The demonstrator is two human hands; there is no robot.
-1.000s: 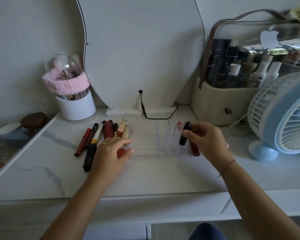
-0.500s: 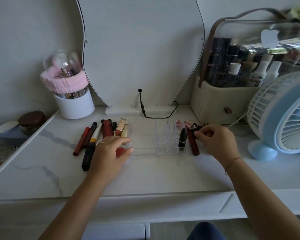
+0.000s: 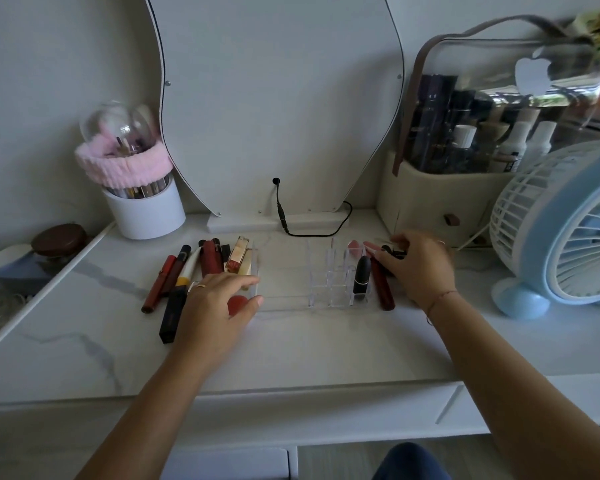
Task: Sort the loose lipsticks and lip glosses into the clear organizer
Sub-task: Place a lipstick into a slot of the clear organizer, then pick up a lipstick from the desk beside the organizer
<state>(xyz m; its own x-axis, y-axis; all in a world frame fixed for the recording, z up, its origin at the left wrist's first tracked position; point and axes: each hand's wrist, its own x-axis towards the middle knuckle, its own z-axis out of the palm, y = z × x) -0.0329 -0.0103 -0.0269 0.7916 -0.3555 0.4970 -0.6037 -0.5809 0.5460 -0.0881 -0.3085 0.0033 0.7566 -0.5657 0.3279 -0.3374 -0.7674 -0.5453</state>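
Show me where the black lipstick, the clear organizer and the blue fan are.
black lipstick (image 3: 361, 277): head view, middle of its upright body.
clear organizer (image 3: 326, 282): head view, an empty divider wall.
blue fan (image 3: 520, 301): head view, its round base.

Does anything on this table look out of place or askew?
Nothing looks spilled or damaged. A dark red tube lies outside the clear organizer, along its right side, and several tubes lie crisscrossed in a loose pile at its left end.

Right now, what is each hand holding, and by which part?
Right hand pinches a small black tube; grip spot hidden. Left hand only rests on the clear acrylic organizer, left end.
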